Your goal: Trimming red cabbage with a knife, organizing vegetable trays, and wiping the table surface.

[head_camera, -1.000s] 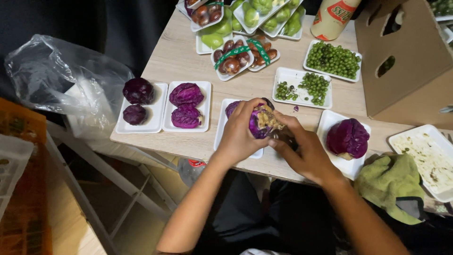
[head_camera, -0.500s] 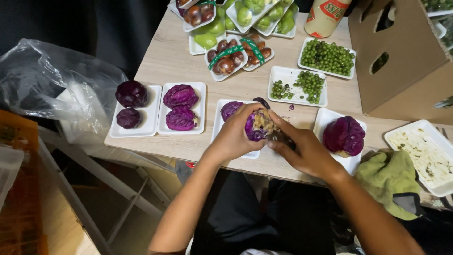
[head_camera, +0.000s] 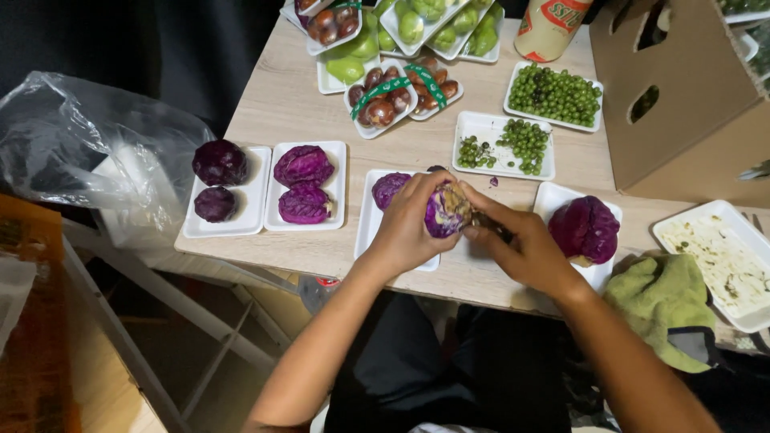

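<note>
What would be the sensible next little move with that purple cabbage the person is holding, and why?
Probably to set the small red cabbage down on the white tray beneath it. The left hand cups it just above that tray, where another purple piece already lies, while the right hand works at its base with a dark tool, too hidden to identify.

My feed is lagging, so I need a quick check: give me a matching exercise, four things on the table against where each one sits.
Things:
1. cabbage piece
2. green cloth
3. peas
4. plastic bag

Places:
A. off the table's left end
B. tray beside the cardboard box
C. between the left hand and the right hand
D. near edge, right of the whole cabbage

Pairs: 1-C, 2-D, 3-B, 4-A
</note>
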